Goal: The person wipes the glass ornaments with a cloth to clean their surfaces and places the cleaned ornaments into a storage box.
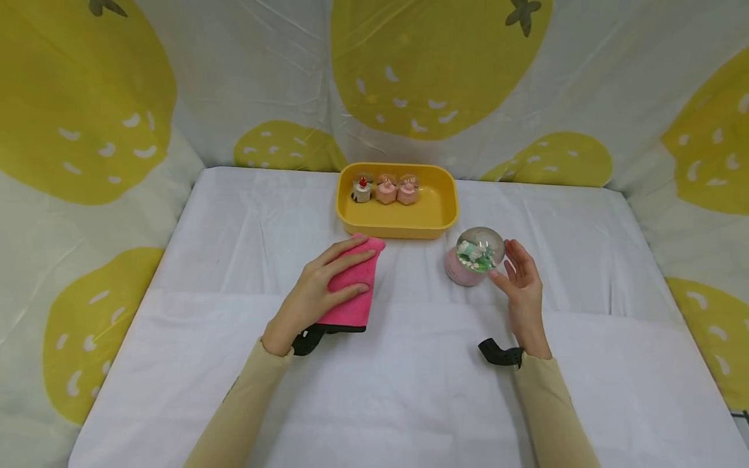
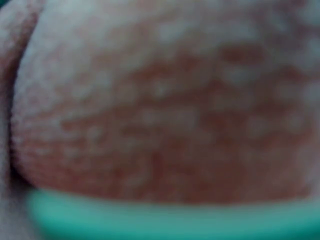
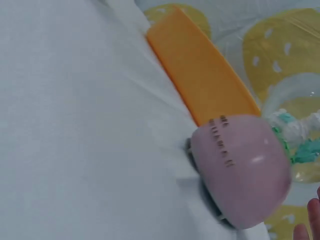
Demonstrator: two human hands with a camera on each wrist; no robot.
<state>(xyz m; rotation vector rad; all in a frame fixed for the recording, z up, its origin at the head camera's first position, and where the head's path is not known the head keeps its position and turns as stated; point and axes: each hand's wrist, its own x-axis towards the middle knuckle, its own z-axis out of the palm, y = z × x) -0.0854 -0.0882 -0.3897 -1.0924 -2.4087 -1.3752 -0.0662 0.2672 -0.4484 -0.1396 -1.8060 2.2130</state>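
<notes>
Left hand (image 1: pixel 313 286): fingers spread across folded pink fabric cloth (image 1: pixel 355 311).
Right hand (image 1: pixel 523 292): fingers parted beside clear, round, pink-based snow globe (image 1: pixel 481 249).
Advisable: low, steadying hold on base (image 3: pixel 245 172).

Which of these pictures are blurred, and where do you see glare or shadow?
Left wrist: heavily out of focus, even the teal band; right wrist: dim, slightly soft, glare spot on the rounded pink snow-globe base; head: clearest, soft shadows on the white cloth-covered table.
</notes>
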